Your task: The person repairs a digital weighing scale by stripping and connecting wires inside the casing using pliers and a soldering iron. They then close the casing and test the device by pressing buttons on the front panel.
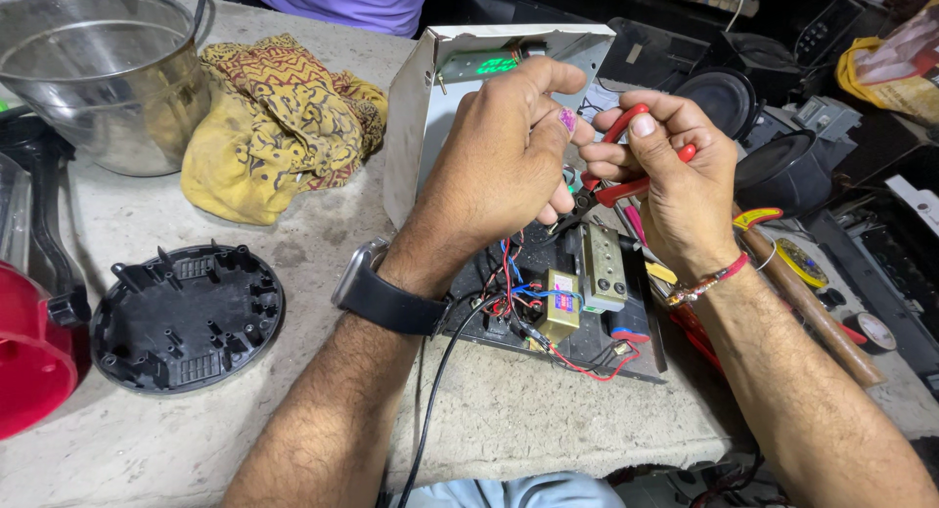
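A: What's in hand?

B: Red-handled pliers [626,171]. Right hand [675,190] is clenched around both handles, thumb on top of the upper one. Tool sits over the open electronics unit, dark jaws pointing left toward the other hand.

A: Left hand?

B: Left hand [504,156] has its fingers curled in and its fingertips pinched together right at the plier jaws. Whatever is between them is too small to make out. Black wristwatch [386,293] on that wrist, red thread band [719,273] on the right wrist.

A: What's below?

B: Black base plate [587,347] of the opened unit, lying on the grey stone bench [528,420]. On it: a small yellowish transformer [559,308], a grey rectangular component [603,265], and red, blue and black wires [509,283]. White sheet-metal cover [416,107] stands upright just behind, green display glowing inside.

A: Surroundings?

B: Left of the hands: round black plastic base [186,317], yellow patterned cloth [279,122], steel pot [103,73] beside the cloth. Red plastic part [34,356] at the far left edge. Right: wooden handle [812,317] lying just past the right forearm.
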